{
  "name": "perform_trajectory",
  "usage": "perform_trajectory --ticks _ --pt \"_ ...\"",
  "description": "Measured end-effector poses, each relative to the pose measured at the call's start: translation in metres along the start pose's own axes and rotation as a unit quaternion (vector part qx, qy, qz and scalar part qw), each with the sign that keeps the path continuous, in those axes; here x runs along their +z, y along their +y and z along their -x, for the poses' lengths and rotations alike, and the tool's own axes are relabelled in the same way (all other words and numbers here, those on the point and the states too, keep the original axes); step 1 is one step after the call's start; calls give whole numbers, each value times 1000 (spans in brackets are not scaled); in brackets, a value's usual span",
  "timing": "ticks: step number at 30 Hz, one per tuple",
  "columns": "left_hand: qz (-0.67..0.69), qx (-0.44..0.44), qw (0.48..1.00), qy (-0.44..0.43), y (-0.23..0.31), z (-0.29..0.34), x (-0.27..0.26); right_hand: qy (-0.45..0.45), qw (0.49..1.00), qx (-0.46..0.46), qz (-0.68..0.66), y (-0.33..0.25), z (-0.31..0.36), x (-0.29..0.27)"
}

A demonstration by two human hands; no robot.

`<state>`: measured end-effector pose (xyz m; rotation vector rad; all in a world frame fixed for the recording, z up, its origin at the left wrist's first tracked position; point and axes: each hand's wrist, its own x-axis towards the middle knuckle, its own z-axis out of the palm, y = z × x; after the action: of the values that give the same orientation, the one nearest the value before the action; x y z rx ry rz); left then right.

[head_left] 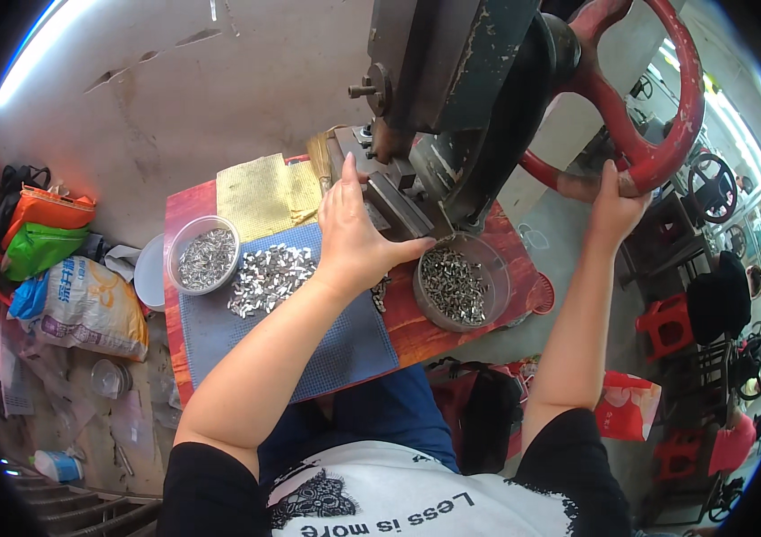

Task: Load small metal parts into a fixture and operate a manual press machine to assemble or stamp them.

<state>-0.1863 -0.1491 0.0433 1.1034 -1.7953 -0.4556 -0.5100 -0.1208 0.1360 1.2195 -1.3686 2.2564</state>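
Presently, left hand (355,234) at the foot of the dark press (461,72), fingers open, thumb spread well away from the rest, nothing seen gripped; metal block (401,208) of the press sits just beyond the gap; right hand (620,217) on the lower rim of the red handwheel (689,89), thumb up against it, other fingers partly hidden, so cannot tell how firmly they close; small metal pieces (266,282) lie loose on the blue mat (345,358) over the red tabletop (404,324); more, bright and slim, in the round tub (173,259) at left; more, darker, heaped in the clear tub (503,286) near the left thumb; work looks partway, by my reading, all three lots well stocked; which count as finished, cannot tell; any piece under the press, hidden
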Motion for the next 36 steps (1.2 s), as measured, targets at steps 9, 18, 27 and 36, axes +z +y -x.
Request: perform_trajectory --ticks 9,18,27,36 --pt "14 3 1000 -1 -6 3 2 -455 829 -247 211 -53 118 65" --pt "74 -8 997 -25 6 -5 1 -502 805 -250 191 -45 112 72" --pt "-3 198 978 -62 65 23 12 -524 815 242 56 -70 112 1" --pt "-118 91 987 -63 64 54 -38 -473 845 82 236 -46 139 -25"
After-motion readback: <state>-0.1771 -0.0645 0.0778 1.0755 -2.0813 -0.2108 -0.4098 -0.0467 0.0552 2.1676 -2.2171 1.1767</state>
